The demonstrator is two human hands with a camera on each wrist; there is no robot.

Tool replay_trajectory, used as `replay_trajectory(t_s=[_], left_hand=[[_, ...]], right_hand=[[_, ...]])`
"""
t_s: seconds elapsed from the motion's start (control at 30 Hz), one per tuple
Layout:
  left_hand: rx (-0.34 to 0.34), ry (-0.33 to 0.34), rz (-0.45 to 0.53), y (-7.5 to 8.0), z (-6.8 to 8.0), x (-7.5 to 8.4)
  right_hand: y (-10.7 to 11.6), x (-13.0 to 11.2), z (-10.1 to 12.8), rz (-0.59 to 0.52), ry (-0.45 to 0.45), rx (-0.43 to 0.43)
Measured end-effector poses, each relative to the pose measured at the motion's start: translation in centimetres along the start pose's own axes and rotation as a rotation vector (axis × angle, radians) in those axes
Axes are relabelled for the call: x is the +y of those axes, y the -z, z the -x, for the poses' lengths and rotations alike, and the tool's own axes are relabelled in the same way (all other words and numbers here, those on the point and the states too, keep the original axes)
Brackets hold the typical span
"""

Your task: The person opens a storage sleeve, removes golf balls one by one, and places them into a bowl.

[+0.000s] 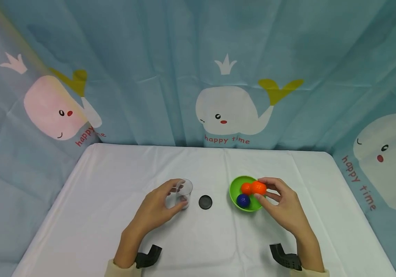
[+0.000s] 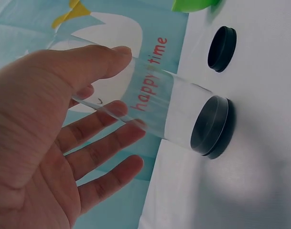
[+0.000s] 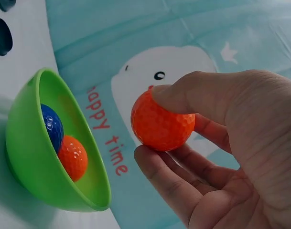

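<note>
My left hand [image 1: 154,209] holds a clear tube [image 2: 157,107] upright between thumb and fingers. The tube's top is uncovered, and a black cap [image 2: 211,125] closes its lower end, down at the table. To the tube's right, a separate round black cap [image 1: 205,202] lies on the cloth. With thumb and fingertips, my right hand [image 1: 286,209] pinches an orange golf ball [image 3: 160,121] over the right side of a green bowl [image 3: 33,162]. Inside that bowl sit a blue golf ball [image 1: 243,201] and another orange golf ball [image 3: 73,158].
A white cloth [image 1: 90,215] covers the table. Behind it and along both sides hangs a blue curtain [image 1: 142,111] printed with whales. Black curved wrist mounts [image 1: 151,257] stick out from both forearms.
</note>
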State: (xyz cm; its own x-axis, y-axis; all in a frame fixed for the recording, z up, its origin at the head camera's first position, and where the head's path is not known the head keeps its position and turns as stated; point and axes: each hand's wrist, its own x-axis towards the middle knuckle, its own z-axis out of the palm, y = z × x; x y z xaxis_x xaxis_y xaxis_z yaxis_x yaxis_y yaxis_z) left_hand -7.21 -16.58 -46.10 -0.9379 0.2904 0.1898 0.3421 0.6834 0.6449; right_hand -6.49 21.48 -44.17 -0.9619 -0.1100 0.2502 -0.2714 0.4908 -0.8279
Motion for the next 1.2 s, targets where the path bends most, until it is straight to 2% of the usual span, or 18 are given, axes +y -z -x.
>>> replay_trajectory(t_s=[0.33, 0.57, 0.83, 1.0, 1.2], left_hand=[[-0.009, 0.024, 0.012, 0.0, 0.0, -0.3], [-0.008, 0.008, 0.017, 0.0, -0.1, -0.4], [-0.009, 0.025, 0.026, -0.2, -0.2, -0.4], [-0.005, 0.027, 0.024, -0.2, -0.2, -0.4], [-0.007, 0.039, 0.036, -0.3, -0.3, -0.4]], right_hand=[[0.0, -0.2, 0.1, 0.105, -0.004, -0.010], [0.3, -0.3, 0.0, 0.135, -0.002, -0.012], [0.6, 0.0, 0.1, 0.159, 0.001, -0.027], [0.8, 0.1, 0.1, 0.147, 0.038, 0.006], [1.0, 0.0, 0.2, 0.150, 0.019, 0.043]])
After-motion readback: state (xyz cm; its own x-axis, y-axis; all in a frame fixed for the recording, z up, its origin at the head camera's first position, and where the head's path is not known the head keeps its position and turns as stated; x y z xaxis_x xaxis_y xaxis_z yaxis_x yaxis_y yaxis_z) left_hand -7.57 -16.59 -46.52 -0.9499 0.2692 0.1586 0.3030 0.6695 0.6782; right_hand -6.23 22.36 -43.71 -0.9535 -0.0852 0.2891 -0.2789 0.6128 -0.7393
